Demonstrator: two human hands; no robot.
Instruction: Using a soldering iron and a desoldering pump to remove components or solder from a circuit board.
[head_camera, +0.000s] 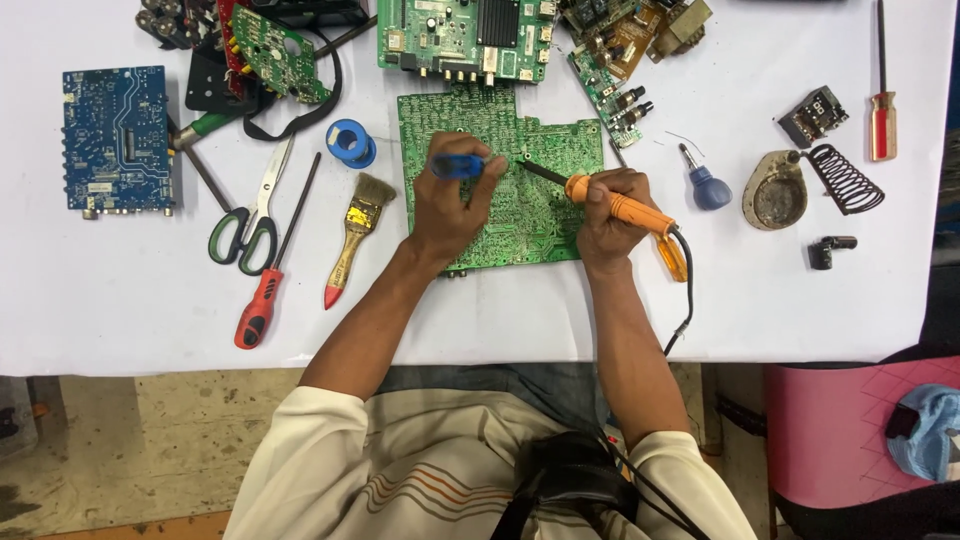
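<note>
Right hand (605, 215) grips orange soldering iron (625, 208), tip on green circuit board (500, 180) at table centre. Left hand (450, 200) clenches blue desoldering pump (458, 166) (at the tip's 9 o'clock). Judged mid-desoldering; next needs molten solder, pump nozzle seated at joint.

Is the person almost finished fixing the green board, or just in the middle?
Looks like the middle. Already done: tools are laid out and the green circuit board lies flat on the white table. In hand: the right hand holds an orange soldering iron, tip on the board, and the left hand holds a blue-handled tool. How much remains cannot be told.
</note>
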